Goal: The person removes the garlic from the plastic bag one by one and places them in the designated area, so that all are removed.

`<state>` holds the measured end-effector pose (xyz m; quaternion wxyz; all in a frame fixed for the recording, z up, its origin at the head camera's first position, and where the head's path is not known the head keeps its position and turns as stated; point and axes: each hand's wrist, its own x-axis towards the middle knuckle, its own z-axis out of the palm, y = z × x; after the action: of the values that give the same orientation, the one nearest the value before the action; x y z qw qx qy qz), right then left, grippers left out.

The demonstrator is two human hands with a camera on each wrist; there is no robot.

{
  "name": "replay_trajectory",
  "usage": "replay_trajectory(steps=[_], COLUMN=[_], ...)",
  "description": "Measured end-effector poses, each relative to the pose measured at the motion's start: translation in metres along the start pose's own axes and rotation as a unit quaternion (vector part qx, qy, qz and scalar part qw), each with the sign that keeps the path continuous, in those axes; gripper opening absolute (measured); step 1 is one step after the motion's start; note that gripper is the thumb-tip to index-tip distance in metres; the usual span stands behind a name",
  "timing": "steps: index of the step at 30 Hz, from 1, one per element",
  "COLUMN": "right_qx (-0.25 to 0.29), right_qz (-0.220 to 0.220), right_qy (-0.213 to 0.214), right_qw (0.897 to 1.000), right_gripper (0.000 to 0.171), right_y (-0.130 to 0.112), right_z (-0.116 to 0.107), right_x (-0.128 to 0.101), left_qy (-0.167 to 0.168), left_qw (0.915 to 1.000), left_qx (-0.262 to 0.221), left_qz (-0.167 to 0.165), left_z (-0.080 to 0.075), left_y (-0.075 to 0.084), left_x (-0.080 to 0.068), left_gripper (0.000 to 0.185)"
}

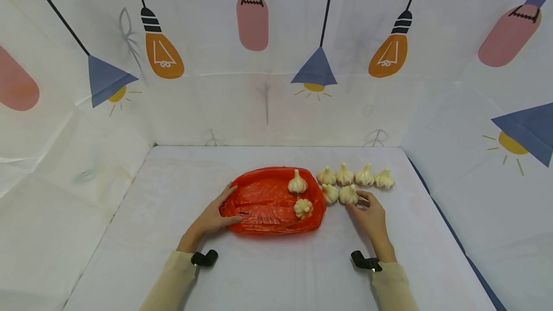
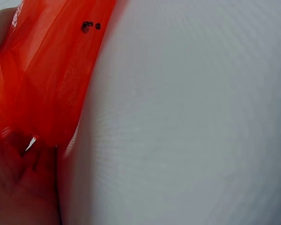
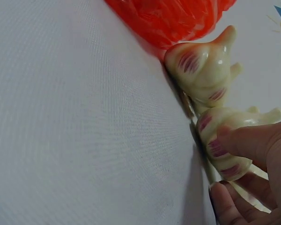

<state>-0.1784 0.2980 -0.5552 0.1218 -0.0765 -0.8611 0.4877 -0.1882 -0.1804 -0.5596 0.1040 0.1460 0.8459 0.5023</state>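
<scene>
A red plastic bag (image 1: pixel 265 196) lies opened wide on the table, its rim folded into an oval. My left hand (image 1: pixel 214 214) grips its left end, thumb over the near rim and fingers round the far side. Inside the bag, at its right end, are a garlic bulb (image 1: pixel 297 182) standing upright and another garlic bulb (image 1: pixel 303 209) nearer me. My right hand (image 1: pixel 370 216) pinches a garlic bulb (image 3: pixel 214 140) between thumb and fingers, low at the table. Beside it, against the bag, sits another garlic bulb (image 3: pixel 196 70).
Behind the right hand, several garlic bulbs stand in a row, from one near the bag (image 1: pixel 326 175) to one at the right end (image 1: pixel 384 179). The white table (image 1: pixel 276 272) is bordered by a patterned cloth wall (image 1: pixel 276 109) at the back and sides.
</scene>
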Motion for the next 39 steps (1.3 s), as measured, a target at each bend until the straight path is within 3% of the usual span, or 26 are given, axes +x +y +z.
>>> replay_trajectory(steps=[22,39], right_qx=[-0.039,-0.016], right_qz=[0.025,-0.052], right_qy=[-0.043,-0.050], right_qw=[0.998,0.997], right_gripper=[0.060,0.063], right_y=[-0.009,-0.069], right_z=[-0.010,-0.024], right_x=[-0.005,-0.014], left_qy=[-0.002,-0.005], left_qw=[1.0000,0.9999], left_qx=[0.003,0.007], left_qz=[-0.004,-0.011], left_z=[0.000,-0.001], left_y=[0.004,0.001], left_x=[-0.002,-0.001], left_gripper=[0.101,0.101])
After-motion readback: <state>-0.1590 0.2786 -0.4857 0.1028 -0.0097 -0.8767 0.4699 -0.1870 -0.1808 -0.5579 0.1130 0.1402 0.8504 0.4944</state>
